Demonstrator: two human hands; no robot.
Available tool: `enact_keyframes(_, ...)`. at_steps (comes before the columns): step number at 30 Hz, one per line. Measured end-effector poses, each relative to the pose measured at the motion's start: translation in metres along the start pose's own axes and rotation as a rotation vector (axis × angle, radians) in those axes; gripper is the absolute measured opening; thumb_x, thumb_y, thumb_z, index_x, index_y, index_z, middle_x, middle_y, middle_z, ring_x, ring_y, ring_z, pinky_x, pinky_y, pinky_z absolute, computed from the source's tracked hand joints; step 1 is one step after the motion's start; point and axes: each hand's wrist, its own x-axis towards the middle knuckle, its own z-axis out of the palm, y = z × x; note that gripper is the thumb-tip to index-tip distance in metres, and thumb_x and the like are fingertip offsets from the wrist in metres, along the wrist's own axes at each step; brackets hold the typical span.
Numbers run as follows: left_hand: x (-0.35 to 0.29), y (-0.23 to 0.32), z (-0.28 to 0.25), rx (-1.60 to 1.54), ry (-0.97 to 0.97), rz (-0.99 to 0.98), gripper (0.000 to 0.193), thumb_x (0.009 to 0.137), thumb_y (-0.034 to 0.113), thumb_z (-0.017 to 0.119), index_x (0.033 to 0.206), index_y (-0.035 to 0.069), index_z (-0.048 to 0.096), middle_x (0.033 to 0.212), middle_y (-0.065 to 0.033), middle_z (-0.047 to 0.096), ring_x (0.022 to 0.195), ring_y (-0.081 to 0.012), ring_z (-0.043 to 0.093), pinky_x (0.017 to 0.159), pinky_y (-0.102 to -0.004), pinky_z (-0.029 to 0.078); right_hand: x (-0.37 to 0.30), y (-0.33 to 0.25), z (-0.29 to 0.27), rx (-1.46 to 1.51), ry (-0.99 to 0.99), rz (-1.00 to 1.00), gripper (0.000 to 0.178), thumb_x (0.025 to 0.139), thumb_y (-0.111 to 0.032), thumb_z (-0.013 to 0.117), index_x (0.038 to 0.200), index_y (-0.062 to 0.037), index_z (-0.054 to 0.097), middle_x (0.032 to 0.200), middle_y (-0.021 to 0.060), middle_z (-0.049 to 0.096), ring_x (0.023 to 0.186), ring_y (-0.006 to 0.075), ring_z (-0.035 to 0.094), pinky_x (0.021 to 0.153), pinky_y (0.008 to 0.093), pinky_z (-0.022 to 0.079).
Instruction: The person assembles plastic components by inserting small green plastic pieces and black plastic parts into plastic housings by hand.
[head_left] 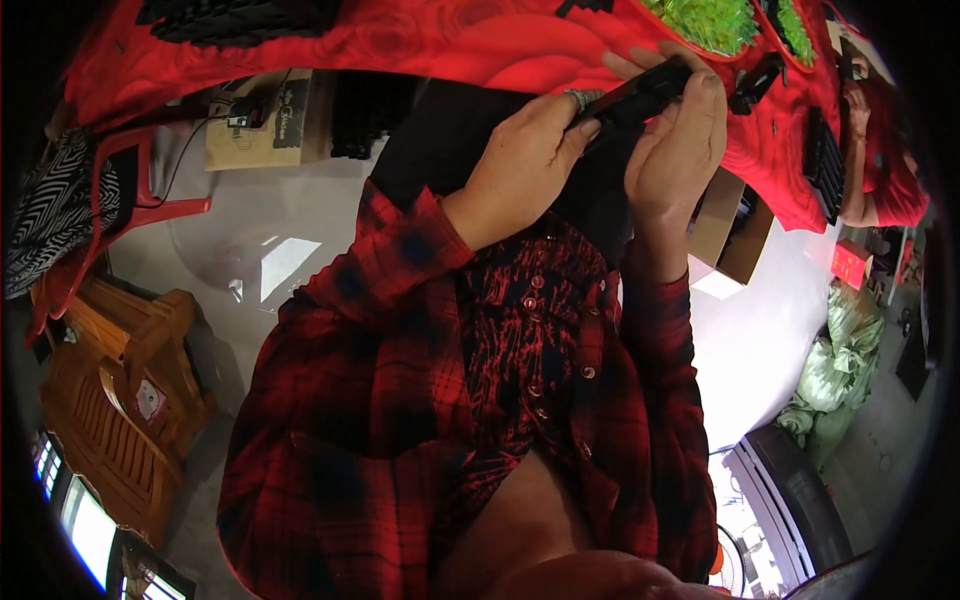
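Above my lap, near the table's front edge, a long black plastic piece point(632, 102) slants up to the right. My left hand point(528, 152) is closed around its lower left end, thumb along the near side. A small greyish-green patch shows by the left fingertips; I cannot make out what it is. My right hand point(685, 140) is at the piece's upper right end, which lies between its fingers. Some right fingertips stick out behind the piece, and its grip is partly hidden. Just right of that hand, a small black part point(756, 84) rests on the red tablecloth point(450, 45).
Small green pieces point(708, 22) fill a container at the far right of the table. Black parts point(235, 20) are stacked at the far left. An open cardboard box point(735, 228) stands below the table. Another person point(885, 150) in red is at the right; a red chair point(150, 180) stands left.
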Motion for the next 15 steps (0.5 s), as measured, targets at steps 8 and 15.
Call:
enact_keyframes(8,0.004,-0.008,-0.006,0.033,-0.036,-0.02,0.028,0.099,0.018,0.062,0.104,-0.003,0.044,0.076,-0.0233,0.065,0.075,-0.0446,0.066,0.06,-0.0485,0.05,-0.004,0.01,0.006,0.045,0.052,-0.01,0.043,0.111,-0.033,0.027,0.119,0.0051,0.046,0.099,0.0198,0.066,0.087,0.03,0.072,0.079,0.0348,0.056)
enact_keyframes(15,0.006,-0.004,-0.005,-0.061,-0.113,-0.136,0.03,0.098,0.02,0.064,0.099,-0.002,0.044,0.075,-0.0239,0.064,0.073,-0.0434,0.066,0.059,-0.0458,0.049,-0.008,0.012,-0.001,-0.098,0.056,-0.031,0.052,0.11,-0.041,0.031,0.124,0.0074,0.044,0.104,0.0238,0.065,0.091,0.0337,0.071,0.08,0.0378,0.057)
